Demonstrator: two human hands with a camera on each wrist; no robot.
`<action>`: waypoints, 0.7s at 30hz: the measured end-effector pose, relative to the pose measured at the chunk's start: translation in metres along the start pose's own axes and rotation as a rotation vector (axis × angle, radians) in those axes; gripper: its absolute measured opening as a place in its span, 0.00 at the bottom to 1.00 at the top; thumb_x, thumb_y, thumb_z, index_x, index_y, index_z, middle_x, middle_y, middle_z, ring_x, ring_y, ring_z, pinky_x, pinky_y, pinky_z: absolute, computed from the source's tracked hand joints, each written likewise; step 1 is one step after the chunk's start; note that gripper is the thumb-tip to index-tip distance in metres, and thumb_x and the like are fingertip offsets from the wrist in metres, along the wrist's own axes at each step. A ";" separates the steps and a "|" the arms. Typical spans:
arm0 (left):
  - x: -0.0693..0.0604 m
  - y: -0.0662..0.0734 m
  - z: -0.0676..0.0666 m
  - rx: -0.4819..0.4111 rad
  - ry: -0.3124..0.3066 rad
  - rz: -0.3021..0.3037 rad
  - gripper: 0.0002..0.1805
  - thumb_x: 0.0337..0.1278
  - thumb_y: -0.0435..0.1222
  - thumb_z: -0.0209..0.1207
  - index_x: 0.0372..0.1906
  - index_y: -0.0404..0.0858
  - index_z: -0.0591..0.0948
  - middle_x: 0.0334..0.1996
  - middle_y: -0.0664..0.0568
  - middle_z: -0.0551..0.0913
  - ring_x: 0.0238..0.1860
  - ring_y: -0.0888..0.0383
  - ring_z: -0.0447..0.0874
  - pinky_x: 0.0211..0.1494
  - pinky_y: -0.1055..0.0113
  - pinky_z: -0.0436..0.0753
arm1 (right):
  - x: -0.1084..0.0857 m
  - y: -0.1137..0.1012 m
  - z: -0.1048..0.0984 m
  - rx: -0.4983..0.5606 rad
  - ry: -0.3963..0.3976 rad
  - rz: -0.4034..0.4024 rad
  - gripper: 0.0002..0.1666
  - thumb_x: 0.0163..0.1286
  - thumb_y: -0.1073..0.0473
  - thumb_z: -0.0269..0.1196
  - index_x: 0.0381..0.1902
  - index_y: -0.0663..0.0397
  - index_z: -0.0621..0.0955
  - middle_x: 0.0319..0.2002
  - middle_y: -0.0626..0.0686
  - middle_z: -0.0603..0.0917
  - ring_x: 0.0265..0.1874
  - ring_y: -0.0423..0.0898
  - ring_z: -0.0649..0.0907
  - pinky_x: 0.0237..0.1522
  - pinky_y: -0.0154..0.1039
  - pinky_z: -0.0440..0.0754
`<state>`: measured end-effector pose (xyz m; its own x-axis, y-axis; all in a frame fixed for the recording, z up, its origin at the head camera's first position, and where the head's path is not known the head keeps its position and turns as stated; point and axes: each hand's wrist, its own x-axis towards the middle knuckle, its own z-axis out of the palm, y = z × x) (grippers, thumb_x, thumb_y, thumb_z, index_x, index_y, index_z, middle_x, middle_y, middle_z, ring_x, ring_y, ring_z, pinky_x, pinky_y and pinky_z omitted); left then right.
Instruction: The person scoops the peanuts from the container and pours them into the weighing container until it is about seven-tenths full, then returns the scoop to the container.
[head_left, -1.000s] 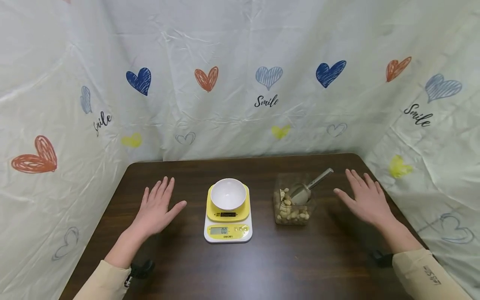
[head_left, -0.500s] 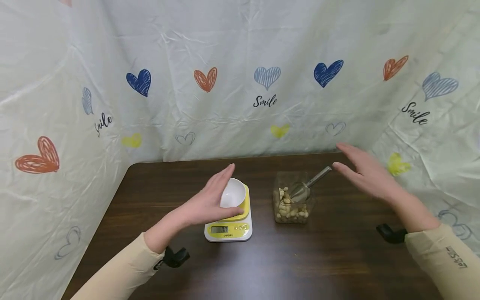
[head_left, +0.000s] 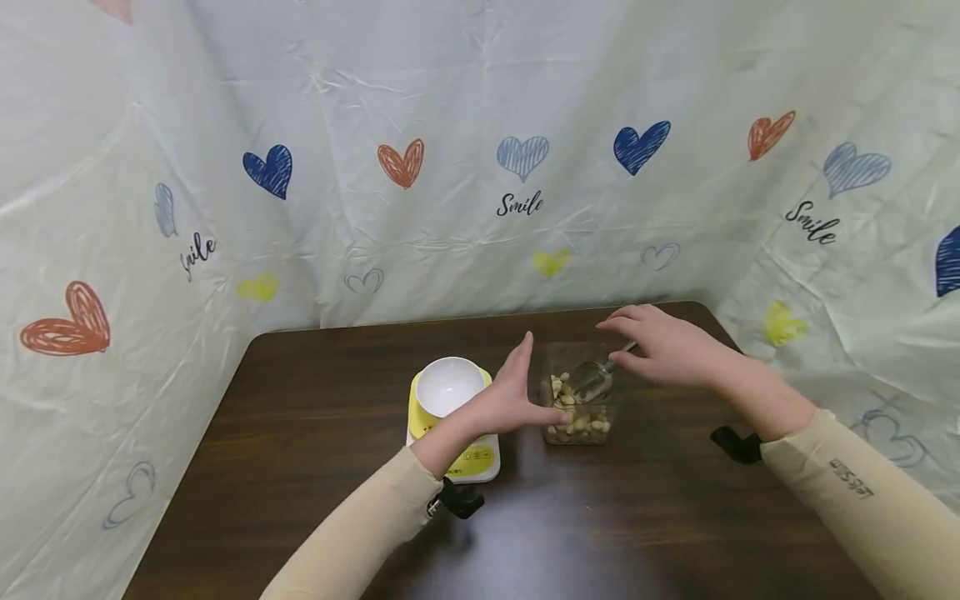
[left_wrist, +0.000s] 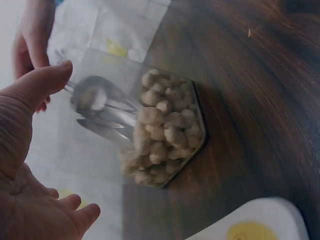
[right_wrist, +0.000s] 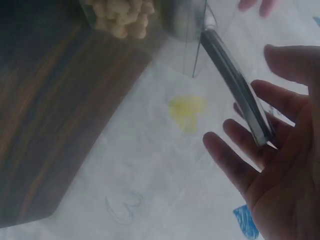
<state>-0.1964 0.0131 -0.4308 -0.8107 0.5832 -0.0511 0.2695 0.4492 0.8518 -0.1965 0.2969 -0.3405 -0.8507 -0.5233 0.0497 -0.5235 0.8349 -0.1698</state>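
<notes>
A clear plastic box of peanuts stands on the table, a metal scoop leaning in it with its handle up to the right. My left hand is at the box's left side, thumb apart from the fingers, holding nothing; whether it touches the box I cannot tell. My right hand is over the scoop's handle. In the right wrist view, the handle lies in front of loosely bent, spread fingers that are not closed round it.
Left of the box, a white bowl sits on a yellow and white kitchen scale, partly hidden by my left forearm. A white curtain with printed hearts hangs behind the dark wooden table and at both sides.
My left hand has moved right, passing over the scale to the box. My right hand has come in leftward from the table's right side to the scoop's handle. Scale, bowl and box have stayed put.
</notes>
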 end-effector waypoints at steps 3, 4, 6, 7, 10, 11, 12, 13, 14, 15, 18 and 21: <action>0.009 -0.005 0.007 -0.047 0.017 -0.024 0.74 0.48 0.56 0.76 0.81 0.60 0.28 0.83 0.56 0.34 0.81 0.55 0.35 0.76 0.46 0.56 | 0.003 -0.002 0.004 -0.045 -0.001 -0.009 0.25 0.73 0.52 0.66 0.64 0.53 0.80 0.60 0.54 0.79 0.61 0.57 0.75 0.53 0.58 0.77; 0.011 -0.007 0.009 -0.061 0.017 -0.026 0.74 0.48 0.55 0.76 0.81 0.60 0.28 0.83 0.55 0.35 0.81 0.55 0.35 0.76 0.46 0.56 | 0.004 -0.002 0.005 -0.061 -0.005 -0.012 0.24 0.72 0.52 0.67 0.63 0.53 0.81 0.59 0.54 0.79 0.61 0.57 0.75 0.52 0.58 0.78; 0.015 -0.010 0.011 -0.081 0.019 -0.024 0.73 0.49 0.54 0.76 0.81 0.60 0.29 0.83 0.55 0.35 0.81 0.55 0.36 0.77 0.46 0.56 | 0.005 -0.002 0.007 -0.087 -0.007 -0.021 0.23 0.71 0.53 0.68 0.61 0.53 0.82 0.58 0.54 0.80 0.59 0.56 0.76 0.51 0.57 0.78; 0.016 -0.011 0.012 -0.089 0.017 -0.023 0.73 0.49 0.54 0.76 0.81 0.60 0.29 0.83 0.55 0.35 0.81 0.55 0.36 0.77 0.47 0.56 | 0.006 -0.002 0.008 -0.102 -0.007 -0.027 0.22 0.70 0.53 0.68 0.60 0.53 0.82 0.57 0.53 0.80 0.59 0.56 0.76 0.51 0.56 0.78; 0.018 -0.014 0.012 -0.109 0.005 -0.017 0.73 0.49 0.54 0.77 0.81 0.61 0.29 0.83 0.57 0.34 0.81 0.57 0.36 0.77 0.48 0.56 | 0.009 -0.004 0.010 -0.154 0.001 -0.055 0.18 0.69 0.55 0.70 0.55 0.52 0.84 0.52 0.52 0.81 0.56 0.56 0.77 0.49 0.55 0.79; 0.019 -0.015 0.012 -0.113 0.001 -0.014 0.73 0.49 0.54 0.77 0.81 0.62 0.29 0.83 0.58 0.34 0.81 0.57 0.36 0.77 0.49 0.56 | 0.009 -0.004 0.011 -0.173 0.006 -0.063 0.17 0.68 0.56 0.70 0.53 0.52 0.85 0.51 0.52 0.81 0.54 0.55 0.77 0.48 0.54 0.79; 0.019 -0.016 0.012 -0.116 -0.005 -0.010 0.72 0.49 0.54 0.76 0.81 0.63 0.30 0.82 0.58 0.34 0.81 0.58 0.35 0.77 0.49 0.56 | 0.010 -0.005 0.012 -0.190 0.010 -0.072 0.15 0.67 0.57 0.71 0.51 0.51 0.85 0.49 0.51 0.82 0.53 0.55 0.78 0.47 0.53 0.80; 0.020 -0.017 0.012 -0.115 -0.016 -0.008 0.72 0.49 0.55 0.76 0.81 0.63 0.30 0.82 0.59 0.34 0.81 0.58 0.35 0.77 0.49 0.56 | 0.011 -0.006 0.012 -0.206 0.010 -0.079 0.14 0.66 0.57 0.71 0.49 0.51 0.86 0.48 0.51 0.82 0.51 0.55 0.78 0.46 0.53 0.80; 0.020 -0.017 0.012 -0.112 -0.026 -0.001 0.71 0.50 0.55 0.76 0.81 0.64 0.30 0.82 0.59 0.34 0.81 0.58 0.36 0.77 0.49 0.56 | 0.012 -0.006 0.012 -0.219 0.010 -0.084 0.13 0.66 0.58 0.72 0.48 0.51 0.86 0.46 0.51 0.82 0.49 0.55 0.78 0.45 0.52 0.80; 0.021 -0.017 0.012 -0.110 -0.037 0.005 0.71 0.50 0.55 0.76 0.81 0.64 0.30 0.82 0.60 0.34 0.81 0.58 0.36 0.77 0.49 0.56 | 0.012 -0.007 0.013 -0.232 0.007 -0.087 0.12 0.65 0.58 0.73 0.46 0.51 0.87 0.44 0.50 0.82 0.48 0.54 0.78 0.43 0.51 0.80; 0.022 -0.019 0.012 -0.097 -0.060 0.023 0.69 0.51 0.56 0.75 0.81 0.65 0.31 0.82 0.60 0.34 0.81 0.59 0.36 0.77 0.49 0.56 | 0.013 -0.010 0.013 -0.256 -0.010 -0.082 0.11 0.65 0.56 0.74 0.44 0.51 0.87 0.40 0.49 0.82 0.43 0.53 0.79 0.41 0.50 0.80; 0.024 -0.020 0.013 -0.086 -0.064 0.027 0.69 0.51 0.57 0.74 0.81 0.64 0.31 0.82 0.60 0.35 0.81 0.59 0.37 0.77 0.50 0.56 | 0.014 -0.011 0.013 -0.263 -0.040 -0.077 0.09 0.65 0.58 0.73 0.43 0.52 0.88 0.37 0.48 0.82 0.41 0.53 0.78 0.41 0.50 0.79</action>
<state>-0.2142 0.0270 -0.4557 -0.7685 0.6372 -0.0583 0.2429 0.3748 0.8947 -0.2022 0.2782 -0.3510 -0.8079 -0.5892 0.0123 -0.5856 0.8050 0.0950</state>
